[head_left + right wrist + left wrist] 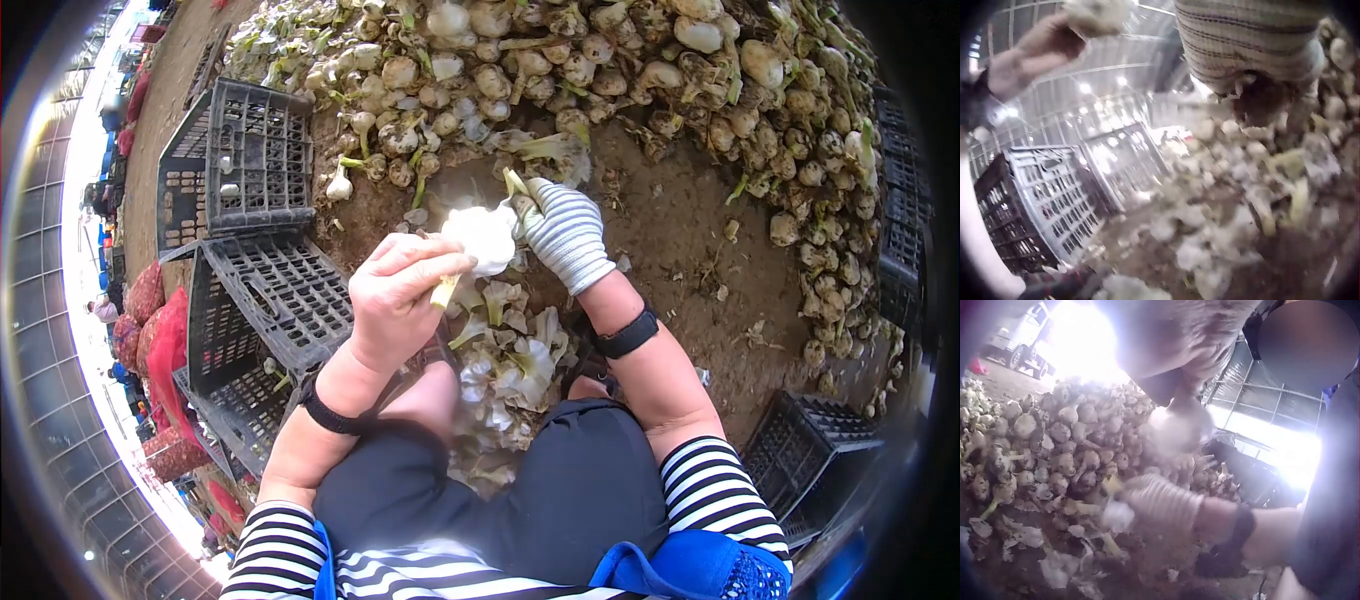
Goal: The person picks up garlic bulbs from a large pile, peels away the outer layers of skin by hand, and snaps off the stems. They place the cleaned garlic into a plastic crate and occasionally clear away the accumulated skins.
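My bare left hand [403, 292] pinches a white garlic bulb [486, 240] by its base and cut stem, above the floor between my knees. The bulb is overexposed in the head view; the right wrist view has it as a pale bulb [1099, 15] at the top. Close beside it, my right hand [566, 228], in a striped knit glove, has its fingers curled on a strip of garlic skin [514, 184]. In the left wrist view this yellowish strip [1112, 485] sticks out at the gloved fingers. Peeled garlic skins [515, 370] lie below both hands.
A large heap of unpeeled garlic [600, 70] rises ahead and to the right. Black plastic crates [260, 150] stand on the left, with another crate [805, 450] at the lower right. Red mesh sacks [165, 350] are at the far left. Loose skins lie on bare ground.
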{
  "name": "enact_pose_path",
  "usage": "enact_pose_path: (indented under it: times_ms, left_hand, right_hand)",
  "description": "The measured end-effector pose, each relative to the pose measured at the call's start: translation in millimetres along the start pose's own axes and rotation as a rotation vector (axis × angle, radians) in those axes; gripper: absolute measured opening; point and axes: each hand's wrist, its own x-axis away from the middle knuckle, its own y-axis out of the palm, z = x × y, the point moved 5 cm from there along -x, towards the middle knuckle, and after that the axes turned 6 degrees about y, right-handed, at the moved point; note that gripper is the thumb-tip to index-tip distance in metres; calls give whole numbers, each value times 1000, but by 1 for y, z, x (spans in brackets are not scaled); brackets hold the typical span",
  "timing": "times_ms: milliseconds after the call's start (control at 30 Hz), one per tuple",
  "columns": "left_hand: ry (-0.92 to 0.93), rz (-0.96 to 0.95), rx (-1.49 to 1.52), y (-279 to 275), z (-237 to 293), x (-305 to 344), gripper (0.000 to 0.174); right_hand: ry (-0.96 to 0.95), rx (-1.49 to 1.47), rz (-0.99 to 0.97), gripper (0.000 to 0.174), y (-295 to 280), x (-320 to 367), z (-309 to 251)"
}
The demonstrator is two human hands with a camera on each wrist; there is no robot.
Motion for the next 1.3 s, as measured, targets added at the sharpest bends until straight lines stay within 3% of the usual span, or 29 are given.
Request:
enact_pose_path:
  times_ms: [33,67,167,200,233,300,367,400,467,500,600,633,667,733,800,833,867,933,1033,1067,1167,1200,1267,1300]
  left_hand:
    - [-14,8,31,-1,1,2,29]
    - [-10,9,33,-5,6,-2,29]
    - [28,47,65,-21,16,-14,27]
    - [-39,42,39,-21,10,-13,26]
    - [19,54,-23,-19,7,-7,26]
    - [92,46,-100,-13,4,-1,27]
    - [108,28,-107,-10,6,2,28]
    - [136,19,-125,-8,7,2,28]
    - [160,2,-133,-9,6,1,29]
    - [178,-19,-145,-10,6,2,30]
    - [192,-39,-119,-11,5,7,30]
    - [207,-55,-98,-11,7,5,30]
    - [223,-66,-79,-11,8,4,29]
    - [219,-73,-74,-11,6,5,29]
    - [248,-93,-91,-9,7,7,29]
    - [250,-91,-83,-8,7,7,29]
    - [268,-106,-80,-7,8,7,29]
    - [282,-121,-71,-5,10,9,28]
    - [246,-188,-76,-1,11,14,26]
    - [224,-170,-43,-2,11,14,26]
    - [199,-109,2,-6,6,12,27]
    - [197,-67,14,-8,4,10,28]
    - [199,-81,-20,-10,4,10,28]
    - [217,-102,-32,-8,5,11,28]
  right_hand:
    - [-3,142,12,19,4,-1,3]
    - [77,262,-115,18,7,-7,14]
    - [188,283,-137,22,23,0,59]
    - [-50,353,145,25,10,9,50]
    - [-285,415,438,28,-1,23,38]
    - [-57,-68,254,32,-39,24,9]
    - [-91,-542,78,30,-64,34,-24]
    - [-203,-483,46,24,-74,39,-44]
    - [-241,-276,-26,20,-65,41,-56]
    - [-146,-305,-160,22,-58,38,-54]
    - [-31,-447,-138,29,-43,29,-36]
    - [-208,-226,178,37,-53,28,-40]
    - [-323,-100,357,39,-62,28,-44]
    - [-232,-302,165,33,-74,31,-48]
    - [-268,-184,-145,27,-76,37,-62]
    - [-385,-114,-19,27,-72,44,-67]
    - [-394,-59,-25,27,-67,47,-66]
    - [-359,-45,-170,24,-59,44,-65]
    - [-364,-56,-207,14,-50,39,-63]
    - [-194,-263,-350,12,-45,33,-56]
    - [50,-442,-336,16,-35,20,-27]
    - [134,-669,-373,18,-36,23,-23]
    - [59,-692,-320,26,-46,33,-28]
    - [-89,-494,-286,25,-58,37,-40]
